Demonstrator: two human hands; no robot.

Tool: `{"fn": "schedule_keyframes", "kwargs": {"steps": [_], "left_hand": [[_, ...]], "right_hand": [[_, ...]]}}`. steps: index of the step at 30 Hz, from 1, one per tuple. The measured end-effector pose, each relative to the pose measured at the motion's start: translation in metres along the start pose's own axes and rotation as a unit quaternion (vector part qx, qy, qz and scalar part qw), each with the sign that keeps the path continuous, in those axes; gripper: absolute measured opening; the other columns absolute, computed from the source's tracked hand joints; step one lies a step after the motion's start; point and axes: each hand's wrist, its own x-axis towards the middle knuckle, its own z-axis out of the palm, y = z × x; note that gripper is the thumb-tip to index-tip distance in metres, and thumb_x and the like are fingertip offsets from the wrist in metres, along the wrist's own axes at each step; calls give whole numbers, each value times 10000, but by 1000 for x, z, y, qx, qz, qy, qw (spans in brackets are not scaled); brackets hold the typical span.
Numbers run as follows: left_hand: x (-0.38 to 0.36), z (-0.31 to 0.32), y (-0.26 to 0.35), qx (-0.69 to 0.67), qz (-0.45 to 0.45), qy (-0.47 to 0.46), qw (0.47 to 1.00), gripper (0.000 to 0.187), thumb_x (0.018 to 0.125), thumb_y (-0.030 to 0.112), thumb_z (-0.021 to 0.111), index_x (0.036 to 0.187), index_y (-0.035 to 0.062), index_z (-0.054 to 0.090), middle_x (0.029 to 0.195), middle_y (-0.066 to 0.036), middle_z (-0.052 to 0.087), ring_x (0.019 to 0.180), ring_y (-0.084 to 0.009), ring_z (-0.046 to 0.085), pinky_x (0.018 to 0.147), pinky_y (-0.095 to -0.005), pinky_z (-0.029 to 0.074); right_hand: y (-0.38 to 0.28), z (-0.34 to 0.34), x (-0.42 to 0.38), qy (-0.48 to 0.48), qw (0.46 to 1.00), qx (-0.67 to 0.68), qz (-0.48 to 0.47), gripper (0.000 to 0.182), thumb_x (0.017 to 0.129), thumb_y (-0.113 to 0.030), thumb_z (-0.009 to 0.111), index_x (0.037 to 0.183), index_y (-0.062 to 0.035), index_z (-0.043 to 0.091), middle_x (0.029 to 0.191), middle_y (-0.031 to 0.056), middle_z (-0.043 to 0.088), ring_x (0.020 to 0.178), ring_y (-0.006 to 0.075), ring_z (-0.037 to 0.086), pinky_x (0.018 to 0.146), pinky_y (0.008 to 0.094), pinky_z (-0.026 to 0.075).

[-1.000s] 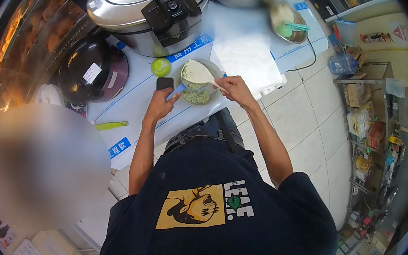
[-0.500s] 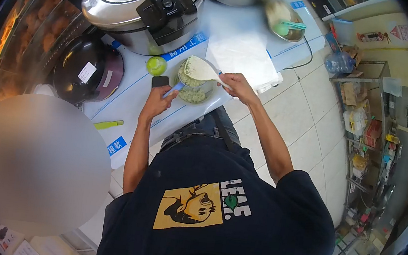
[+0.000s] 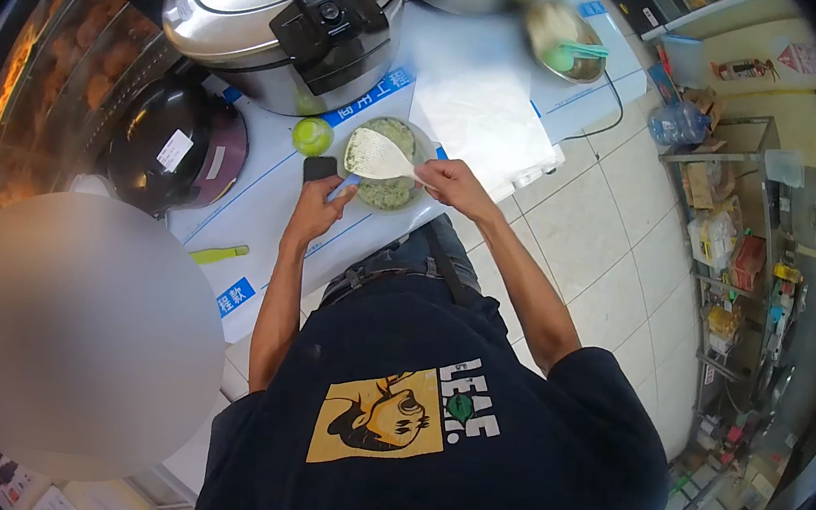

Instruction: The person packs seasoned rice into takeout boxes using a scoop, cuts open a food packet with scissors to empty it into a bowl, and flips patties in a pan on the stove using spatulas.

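My right hand [image 3: 449, 181] is closed round the handle of a white rice paddle [image 3: 376, 156]. Its broad, dotted blade lies flat over a clear bowl [image 3: 424, 144] of green-flecked rice [image 3: 390, 193], some grains sticking to it. At the bowl's near left side, my left hand [image 3: 320, 210] grips a blue handle [image 3: 343, 187] that runs under the paddle blade. Whatever head this handle has is mostly hidden now. A flat dark piece [image 3: 318, 168] juts out just beyond my left fingers. Left of the bowl stands a small green round container [image 3: 312, 136].
A large steel cooker [image 3: 284, 14] stands behind the bowl, a dark purple cooker [image 3: 174, 143] to the left. White sheets [image 3: 485, 113] lie at right, with a metal bowl holding green utensils [image 3: 581, 65] beyond. A green tool [image 3: 220, 254] lies near the table edge. Shelving [image 3: 732, 242] lines the right.
The paddle has moved left and down, turning flatter over the bowl, and my right hand went slightly left with it. The round rice-filled head on the blue handle is now covered. My left hand barely moved.
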Motion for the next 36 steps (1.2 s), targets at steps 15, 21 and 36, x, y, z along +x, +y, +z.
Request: {"fn": "schedule_keyframes", "kwargs": {"steps": [15,21,36], "left_hand": [[-23,-3,-14,58,27,19,998,349,880,288,643,718,-16,589,507,-77,496,457,-131,471,475,-337,385],[-32,1,-15,75,-18,60,995,364,866,292,653,718,-37,604,512,-142,526,469,-196,514,533,-394,425],[-77,34,13,8,19,207,978,387,826,327,666,892,-54,676,657,-218,614,585,-313,628,615,-419,489]], "right_hand": [[24,-7,-1,41,995,-96,-9,431,909,-402,597,707,-27,662,512,-6,488,485,74,445,456,251,336],[-10,-2,-6,17,998,-55,-17,433,913,-384,592,729,-2,676,505,-3,479,473,82,440,450,261,332],[-14,-17,4,-40,993,-99,-49,302,953,-285,546,832,-41,676,558,-63,451,440,25,350,397,210,240]]}}
